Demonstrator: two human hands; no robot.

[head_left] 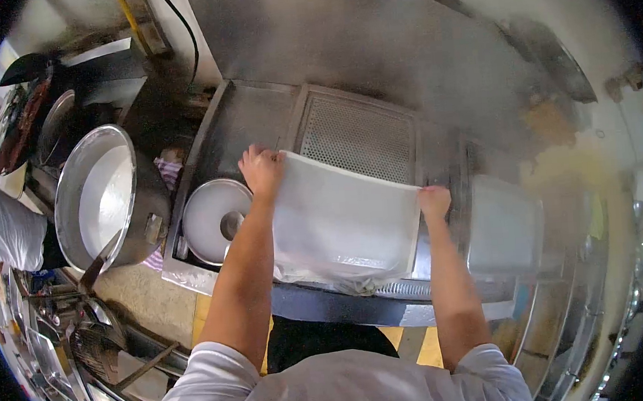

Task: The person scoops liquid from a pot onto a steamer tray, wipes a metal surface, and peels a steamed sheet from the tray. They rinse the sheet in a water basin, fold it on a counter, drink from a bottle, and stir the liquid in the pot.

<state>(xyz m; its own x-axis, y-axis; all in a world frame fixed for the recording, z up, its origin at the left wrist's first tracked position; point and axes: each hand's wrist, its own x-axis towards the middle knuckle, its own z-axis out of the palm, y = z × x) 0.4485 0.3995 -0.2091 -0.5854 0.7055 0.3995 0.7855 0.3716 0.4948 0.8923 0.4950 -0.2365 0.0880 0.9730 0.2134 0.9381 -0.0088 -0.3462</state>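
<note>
A white rectangular cloth (341, 214) is stretched between my two hands over the metal counter. Its far edge looks straight, and its near edge is wet and crumpled. My left hand (262, 172) is closed on the far left corner. At the far right corner, my right hand (434, 202) grips the edge with its fingers folded. Left of the cloth, partly behind my left forearm, sits a round metal pan (204, 201) of white liquid, with a ladle (231, 225) in it. Beyond the cloth lies a perforated metal panel (358, 134).
A large metal pot (133, 187) of white liquid stands at the left, a handled tool leaning on its rim. Another white rectangular surface (504, 225) lies at the right under steam. A person in a white shirt (6, 222) is at the far left, near racks of utensils.
</note>
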